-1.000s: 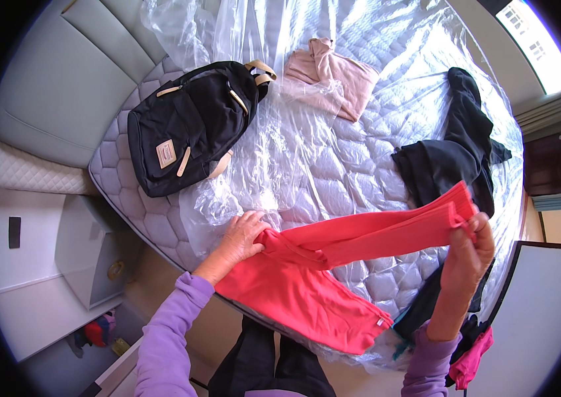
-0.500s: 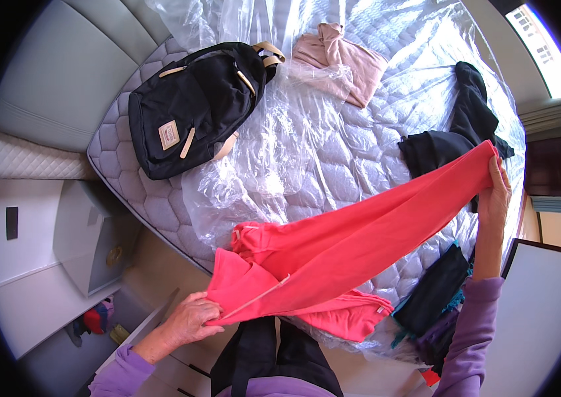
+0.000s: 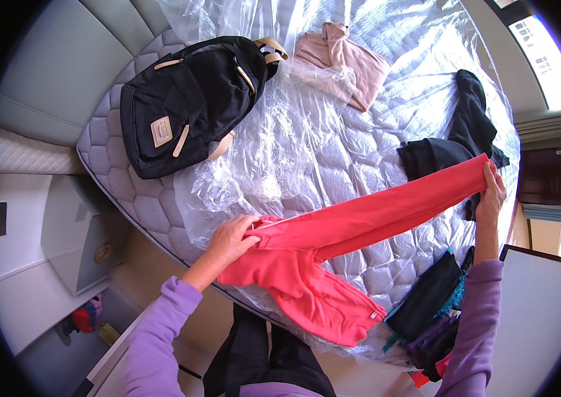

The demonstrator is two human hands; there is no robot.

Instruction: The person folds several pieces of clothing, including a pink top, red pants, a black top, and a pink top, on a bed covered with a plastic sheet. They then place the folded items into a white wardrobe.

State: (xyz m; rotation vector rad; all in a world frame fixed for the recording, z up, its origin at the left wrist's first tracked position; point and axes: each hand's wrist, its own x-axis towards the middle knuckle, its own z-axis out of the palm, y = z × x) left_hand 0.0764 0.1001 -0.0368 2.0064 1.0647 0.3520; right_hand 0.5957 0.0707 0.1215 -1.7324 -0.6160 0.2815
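Note:
Coral-red trousers (image 3: 307, 231) are stretched across the near side of the mattress. My left hand (image 3: 231, 239) is closed on their waist end, where a pale cord shows. At the far right my right hand (image 3: 492, 192) grips the end of one leg and holds it up taut. The other leg lies slack and wrinkled nearer me, with a small white tag at its end. Beyond my right hand lies a crumpled black garment (image 3: 452, 149).
The mattress (image 3: 105, 142) is partly covered with clear plastic sheeting (image 3: 247, 178). A black backpack (image 3: 191, 106) lies at the back left, a folded pink garment (image 3: 353, 66) at the back. Dark clothes (image 3: 429, 294) are piled near right. An open cabinet (image 3: 82, 231) stands left.
My left hand has moved up and right along the trousers, bringing the waist end over the mattress. The raised leg is straighter, and my right hand has dropped slightly.

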